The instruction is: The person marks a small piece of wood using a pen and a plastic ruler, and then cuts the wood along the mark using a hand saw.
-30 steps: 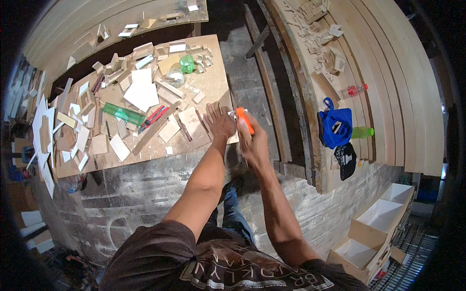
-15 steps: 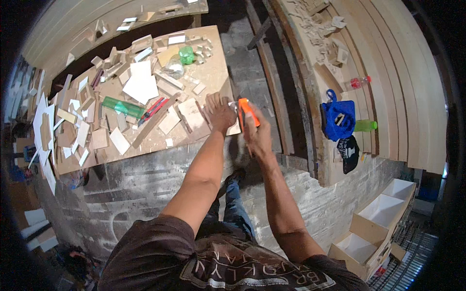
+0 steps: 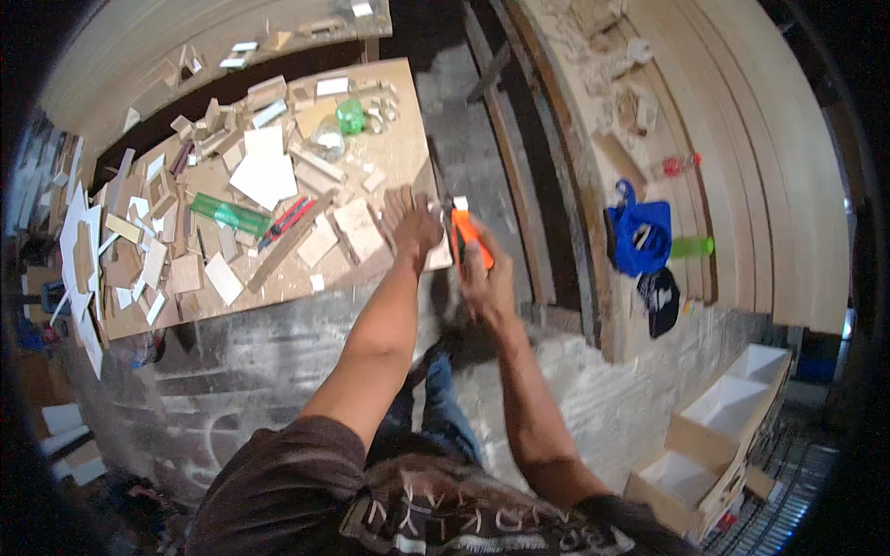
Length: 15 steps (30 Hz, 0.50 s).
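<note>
My left hand (image 3: 414, 222) lies palm down at the right edge of the work table (image 3: 405, 102), fingers stretched forward over the wood there. What lies under its palm is hidden. Just off that edge, my right hand (image 3: 489, 283) is closed round the orange handle of what looks like a hand saw (image 3: 474, 243); its blade is hardly visible. A small white-faced piece (image 3: 461, 202) shows by the front of the handle. Close to my left hand are a flat wooden block (image 3: 359, 230) and a long wood strip (image 3: 287, 243). Red-and-black pliers (image 3: 289, 220) rest farther left.
Wood offcuts and white boards (image 3: 262, 171) cover much of the table, with a green bottle (image 3: 229, 215) among them. On the right, a plank bench (image 3: 616, 329) carries a blue bag (image 3: 640, 236), a black cloth item (image 3: 660, 301) and bottles. Wooden boxes (image 3: 714, 417) stand lower right.
My right hand has drawn the orange handle back toward me, and the small white-faced piece now shows ahead of it. The left hand stays at the table edge. The view has shifted slightly.
</note>
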Each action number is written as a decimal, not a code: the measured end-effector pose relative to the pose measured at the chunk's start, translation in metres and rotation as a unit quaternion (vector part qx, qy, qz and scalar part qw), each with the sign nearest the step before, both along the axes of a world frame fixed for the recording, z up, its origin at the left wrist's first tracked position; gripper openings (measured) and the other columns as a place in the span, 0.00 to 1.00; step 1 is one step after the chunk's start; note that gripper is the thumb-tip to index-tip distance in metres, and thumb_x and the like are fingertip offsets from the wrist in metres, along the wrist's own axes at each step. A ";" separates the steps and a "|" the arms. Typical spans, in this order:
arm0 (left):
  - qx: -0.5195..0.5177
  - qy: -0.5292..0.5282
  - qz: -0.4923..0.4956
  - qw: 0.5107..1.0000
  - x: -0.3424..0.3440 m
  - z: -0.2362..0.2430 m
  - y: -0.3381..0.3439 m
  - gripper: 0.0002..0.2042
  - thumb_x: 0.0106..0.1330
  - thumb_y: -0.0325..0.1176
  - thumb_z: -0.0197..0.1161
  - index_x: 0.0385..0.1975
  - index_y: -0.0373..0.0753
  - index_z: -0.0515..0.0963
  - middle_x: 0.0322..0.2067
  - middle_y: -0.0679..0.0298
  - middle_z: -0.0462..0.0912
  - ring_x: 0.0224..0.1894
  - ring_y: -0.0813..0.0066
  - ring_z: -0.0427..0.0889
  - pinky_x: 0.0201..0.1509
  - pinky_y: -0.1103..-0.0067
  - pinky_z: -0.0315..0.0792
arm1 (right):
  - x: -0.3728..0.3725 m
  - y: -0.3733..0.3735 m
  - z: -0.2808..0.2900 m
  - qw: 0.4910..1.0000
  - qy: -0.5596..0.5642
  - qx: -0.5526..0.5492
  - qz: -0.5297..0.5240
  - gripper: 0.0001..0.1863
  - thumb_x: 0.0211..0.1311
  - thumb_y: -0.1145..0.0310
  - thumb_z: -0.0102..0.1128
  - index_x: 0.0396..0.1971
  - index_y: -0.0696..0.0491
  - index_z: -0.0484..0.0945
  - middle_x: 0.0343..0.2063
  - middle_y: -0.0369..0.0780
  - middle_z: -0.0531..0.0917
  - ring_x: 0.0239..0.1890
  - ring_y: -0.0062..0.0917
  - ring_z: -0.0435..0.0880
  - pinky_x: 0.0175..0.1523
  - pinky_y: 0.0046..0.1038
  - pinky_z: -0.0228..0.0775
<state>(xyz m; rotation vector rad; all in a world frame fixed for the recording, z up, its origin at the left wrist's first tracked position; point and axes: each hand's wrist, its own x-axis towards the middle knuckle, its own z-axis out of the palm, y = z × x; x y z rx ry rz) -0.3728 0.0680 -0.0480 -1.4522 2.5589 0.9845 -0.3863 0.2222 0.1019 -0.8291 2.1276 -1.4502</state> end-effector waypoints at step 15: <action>-0.110 0.044 -0.009 0.993 -0.002 -0.009 -0.010 0.21 0.69 0.45 0.50 0.59 0.45 0.67 0.74 0.54 0.47 0.77 0.43 0.30 0.75 0.44 0.33 | -0.018 -0.058 0.023 0.999 0.045 -0.007 0.000 0.22 0.72 0.63 0.54 0.58 0.62 0.74 0.39 0.56 0.85 0.41 0.32 0.87 0.47 0.33 0.76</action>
